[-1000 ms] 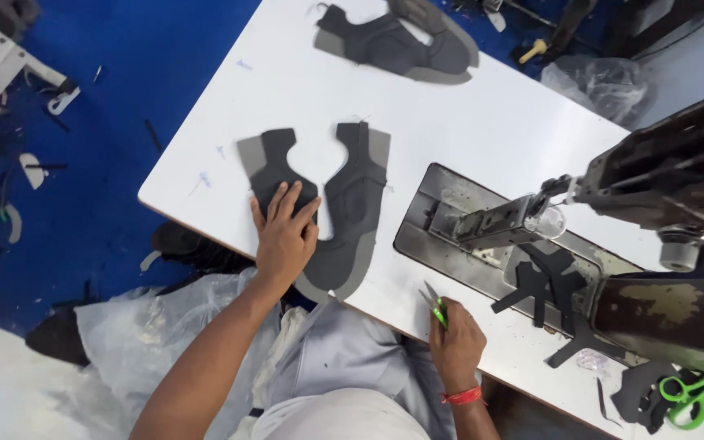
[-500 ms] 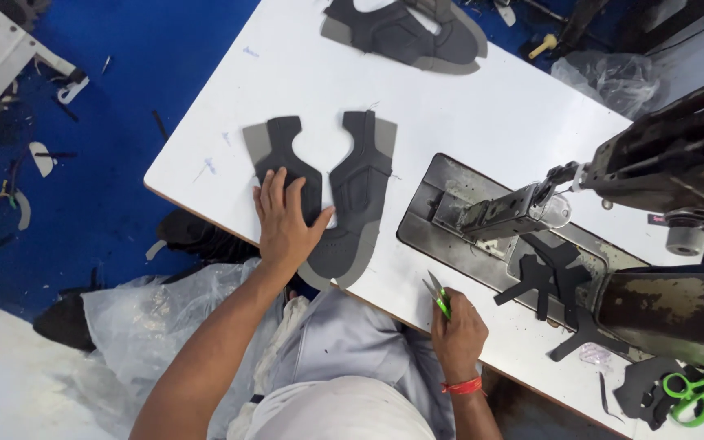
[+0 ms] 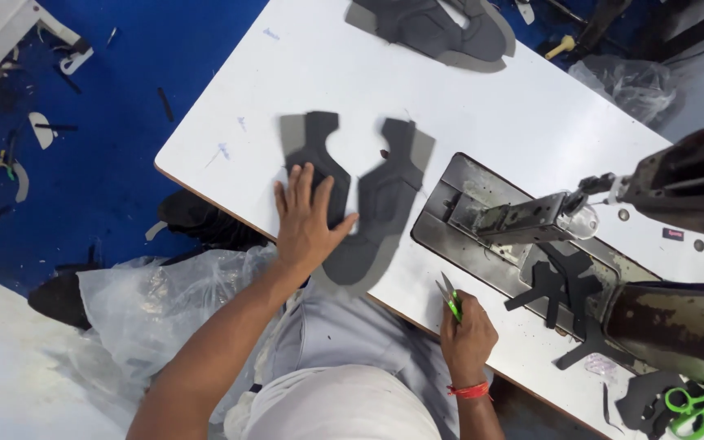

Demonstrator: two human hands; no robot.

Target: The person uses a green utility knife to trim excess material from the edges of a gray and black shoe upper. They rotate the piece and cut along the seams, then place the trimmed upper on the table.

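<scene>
The left hand (image 3: 307,220) lies flat and spread, fingers open, on a dark grey shoe-upper piece (image 3: 360,200), covering its lower left part; it grips nothing. The piece sits near the white table (image 3: 336,73) edge, its tip just short of the rim. The right hand (image 3: 466,338) is closed around green-handled thread snips (image 3: 450,297), blades poking out above the fist. Right of that hand, the sewing machine (image 3: 678,244) hides part of the table, and small black cut pieces (image 3: 560,285) lie under its arm. Beyond the left hand is bare tabletop, then another grey upper (image 3: 433,28), cut off by the top edge.
</scene>
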